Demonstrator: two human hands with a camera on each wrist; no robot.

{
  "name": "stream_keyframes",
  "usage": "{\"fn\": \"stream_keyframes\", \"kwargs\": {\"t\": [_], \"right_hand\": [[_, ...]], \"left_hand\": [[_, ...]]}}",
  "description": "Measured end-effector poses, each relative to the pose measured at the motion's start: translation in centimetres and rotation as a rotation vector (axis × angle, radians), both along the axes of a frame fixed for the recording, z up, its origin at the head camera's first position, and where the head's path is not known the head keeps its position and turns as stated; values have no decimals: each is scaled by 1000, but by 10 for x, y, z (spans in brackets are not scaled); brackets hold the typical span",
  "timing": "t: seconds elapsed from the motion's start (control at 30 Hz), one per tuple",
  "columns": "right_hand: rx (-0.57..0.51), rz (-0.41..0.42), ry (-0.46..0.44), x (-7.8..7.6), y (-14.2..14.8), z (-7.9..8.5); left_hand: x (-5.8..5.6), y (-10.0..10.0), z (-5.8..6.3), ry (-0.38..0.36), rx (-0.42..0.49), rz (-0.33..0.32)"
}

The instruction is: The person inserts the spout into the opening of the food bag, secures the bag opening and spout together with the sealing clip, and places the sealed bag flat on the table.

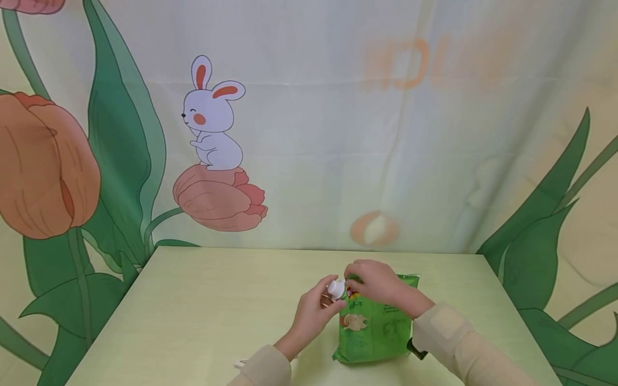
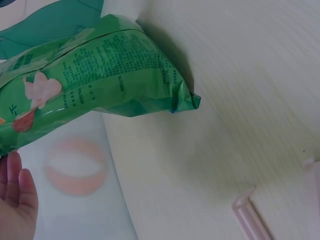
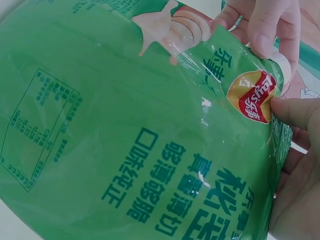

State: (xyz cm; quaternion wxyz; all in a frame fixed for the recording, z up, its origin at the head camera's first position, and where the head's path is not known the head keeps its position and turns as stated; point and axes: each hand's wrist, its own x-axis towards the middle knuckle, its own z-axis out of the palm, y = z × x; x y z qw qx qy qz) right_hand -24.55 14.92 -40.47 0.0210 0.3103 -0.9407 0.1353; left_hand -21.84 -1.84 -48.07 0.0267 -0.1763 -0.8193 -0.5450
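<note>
A green Lay's chip bag stands upright on the table, tilted, its printed side toward me. My right hand pinches the bag's top edge, thumb beside the Lay's logo in the right wrist view. At the upper left corner of the bag, my left hand holds a small white rounded thing between thumb and fingers. That white thing sits right against the bag's edge; its kind cannot be made out. In the left wrist view, part of the left hand shows under the bag.
A slim pale pink-white object lies on the table in the left wrist view. The table ends at a hanging curtain printed with a rabbit and tulips. A dark object shows under the right sleeve.
</note>
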Motion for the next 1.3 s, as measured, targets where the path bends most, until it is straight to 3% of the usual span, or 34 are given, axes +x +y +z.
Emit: {"fn": "stream_keyframes", "kwargs": {"t": [0.23,0.67,1.3], "right_hand": [[-1,-8,-3,1,-1,-1],[-6,-8,-17,0,-1,-1],[-11,-18,64,-2,-5,-7]], "left_hand": [[1,2,0,20,-32,41],[1,-1,0,77,-111,26],[0,-4,1,55,-118,37]]}}
